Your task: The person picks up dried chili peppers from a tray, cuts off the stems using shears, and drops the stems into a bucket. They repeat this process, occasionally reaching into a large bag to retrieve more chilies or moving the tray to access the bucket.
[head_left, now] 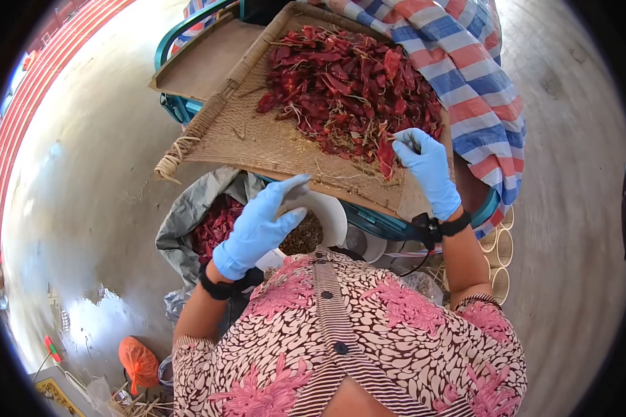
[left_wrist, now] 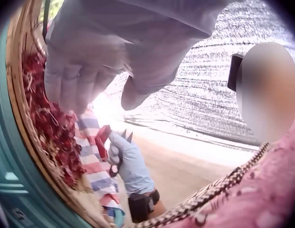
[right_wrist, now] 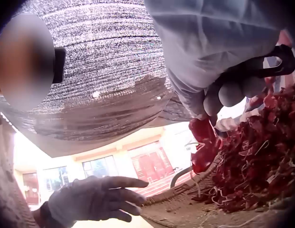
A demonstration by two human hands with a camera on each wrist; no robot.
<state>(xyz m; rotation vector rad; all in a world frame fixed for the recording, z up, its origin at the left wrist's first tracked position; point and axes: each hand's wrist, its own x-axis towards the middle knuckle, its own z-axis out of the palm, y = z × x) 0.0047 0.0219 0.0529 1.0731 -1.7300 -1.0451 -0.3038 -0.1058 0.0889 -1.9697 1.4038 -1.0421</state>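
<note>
My right hand [head_left: 428, 167], in a blue glove, pinches a dried red chili [head_left: 386, 154] over the near right part of the woven tray [head_left: 250, 128]. Dark-handled scissors [right_wrist: 281, 61] are also gripped in this hand, their pointed blades showing in the left wrist view. On the tray lies a heap of dried red chilies [head_left: 341, 76] with pale stems among them. The left hand [head_left: 257, 222], gloved too, is held in front of the tray's near edge. Its fingers are extended, the thumb stands apart, and nothing is between them.
Below the tray are a grey sack [head_left: 181, 233] of red chilies [head_left: 215, 226] and a white bucket [head_left: 335, 217] with brownish bits inside. A striped cloth [head_left: 476, 104] drapes over the right side of the teal frame [head_left: 368, 221]. An orange bag [head_left: 139, 365] sits on the floor.
</note>
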